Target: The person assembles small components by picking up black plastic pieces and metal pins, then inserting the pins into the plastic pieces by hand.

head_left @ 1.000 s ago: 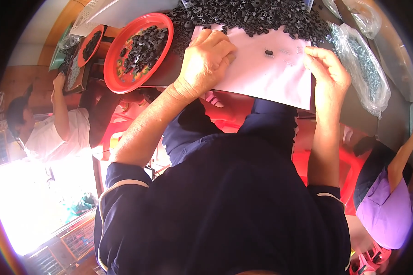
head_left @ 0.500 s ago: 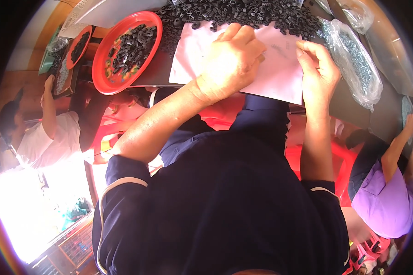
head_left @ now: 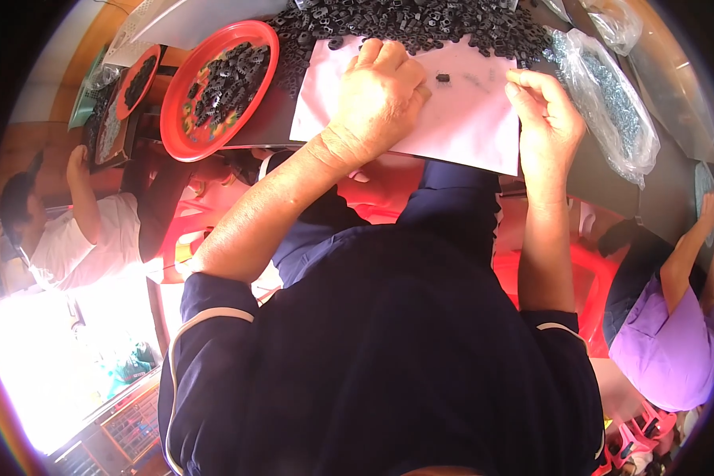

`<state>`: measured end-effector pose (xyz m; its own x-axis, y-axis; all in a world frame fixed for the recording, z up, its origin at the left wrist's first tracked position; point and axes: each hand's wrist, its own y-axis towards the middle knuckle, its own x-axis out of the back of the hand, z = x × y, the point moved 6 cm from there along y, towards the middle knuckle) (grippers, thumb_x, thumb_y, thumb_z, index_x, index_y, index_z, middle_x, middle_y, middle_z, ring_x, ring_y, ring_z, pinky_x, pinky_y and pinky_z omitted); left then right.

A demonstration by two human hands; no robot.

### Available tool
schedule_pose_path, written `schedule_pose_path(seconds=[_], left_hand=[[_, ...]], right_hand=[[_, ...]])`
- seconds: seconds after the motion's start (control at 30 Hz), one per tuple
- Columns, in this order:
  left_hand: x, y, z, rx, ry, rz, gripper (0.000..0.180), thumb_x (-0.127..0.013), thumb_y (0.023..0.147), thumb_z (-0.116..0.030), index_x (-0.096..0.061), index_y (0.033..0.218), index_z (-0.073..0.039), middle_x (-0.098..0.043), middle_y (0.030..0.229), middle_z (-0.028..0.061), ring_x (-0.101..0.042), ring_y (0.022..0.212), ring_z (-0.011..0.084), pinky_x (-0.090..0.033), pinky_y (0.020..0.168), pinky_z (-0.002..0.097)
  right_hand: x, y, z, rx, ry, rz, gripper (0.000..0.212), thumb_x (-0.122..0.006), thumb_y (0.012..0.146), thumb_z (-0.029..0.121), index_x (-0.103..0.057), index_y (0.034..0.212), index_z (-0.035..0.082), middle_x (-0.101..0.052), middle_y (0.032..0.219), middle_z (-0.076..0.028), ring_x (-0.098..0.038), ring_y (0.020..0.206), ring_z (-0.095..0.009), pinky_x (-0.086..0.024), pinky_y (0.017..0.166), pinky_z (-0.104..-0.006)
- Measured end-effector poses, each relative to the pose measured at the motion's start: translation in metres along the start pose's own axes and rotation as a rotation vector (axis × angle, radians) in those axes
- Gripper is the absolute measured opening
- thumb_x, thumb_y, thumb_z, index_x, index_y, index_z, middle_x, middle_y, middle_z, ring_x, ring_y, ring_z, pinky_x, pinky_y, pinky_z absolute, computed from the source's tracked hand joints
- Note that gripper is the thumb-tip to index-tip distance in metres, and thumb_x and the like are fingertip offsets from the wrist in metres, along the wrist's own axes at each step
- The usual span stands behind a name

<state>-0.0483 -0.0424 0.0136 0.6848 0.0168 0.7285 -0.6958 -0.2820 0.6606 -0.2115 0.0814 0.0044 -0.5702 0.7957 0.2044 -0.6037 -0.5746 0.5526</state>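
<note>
left grip (head_left: 381, 99), in the head view, curls knuckles-up over the pale pink sheet (head_left: 464, 131); its fingertips are hidden, so i cannot tell whether they pinch anything. right grip (head_left: 549, 119) is at the sheet's right edge, thumb and index finger close together near the upper right corner; whether something small is caught between their tips, i cannot tell. one small black part (head_left: 443, 78) lies on the sheet between the two grips, just beside the left one and touched by neither. to its right are faint marks or bits, too blurred to make out. a broad heap of black parts (head_left: 420, 24) covers the dark counter (head_left: 603, 189) along the sheet's far edge. left of the sheet is a round red tray (head_left: 171, 119) holding more black parts. beyond the right grip lies a clear plastic bag (head_left: 623, 107) of small shiny pieces. a person in white (head_left: 95, 246) is at far left, a person in purple (head_left: 670, 345) at far right.
</note>
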Motion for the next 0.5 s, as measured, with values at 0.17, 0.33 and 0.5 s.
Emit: schedule_pose_path(seconds=[0.17, 0.33, 0.5], left_hand=[[0.001, 0.008, -0.013, -0.024, -0.031, -0.024, 0.016, -0.075, 0.070, -0.011, -0.066, 0.082, -0.008, -0.058, 0.085, 0.0061, -0.057, 0.083, 0.0272, -0.051, 0.073, 0.0387], [-0.017, 0.008, -0.013, -0.020, 0.096, 0.016, 0.015, -0.075, 0.071, -0.012, -0.065, 0.081, -0.006, -0.058, 0.086, 0.0069, -0.058, 0.085, 0.0277, -0.052, 0.074, 0.0382], [-0.014, -0.001, -0.009, -0.045, 0.162, 0.026, 0.015, -0.066, 0.067, -0.012, -0.061, 0.079, -0.003, -0.059, 0.090, 0.0109, -0.057, 0.092, 0.0296, -0.052, 0.075, 0.0414]], right_hand=[[0.000, 0.000, 0.000, 0.004, -0.037, -0.001, 0.011, -0.070, 0.085, 0.000, -0.069, 0.095, 0.000, -0.073, 0.091, -0.007, -0.067, 0.082, -0.010, -0.053, 0.075, -0.0248], [0.004, -0.004, 0.016, 0.074, -0.043, -0.051, 0.012, -0.070, 0.084, 0.001, -0.070, 0.096, 0.002, -0.072, 0.089, -0.007, -0.067, 0.080, -0.011, -0.053, 0.074, -0.0245], [-0.018, -0.012, 0.115, 0.175, 0.302, 0.544, 0.012, -0.065, 0.084, -0.002, -0.065, 0.093, -0.010, -0.067, 0.092, -0.011, -0.063, 0.084, -0.015, -0.049, 0.076, -0.0270]])
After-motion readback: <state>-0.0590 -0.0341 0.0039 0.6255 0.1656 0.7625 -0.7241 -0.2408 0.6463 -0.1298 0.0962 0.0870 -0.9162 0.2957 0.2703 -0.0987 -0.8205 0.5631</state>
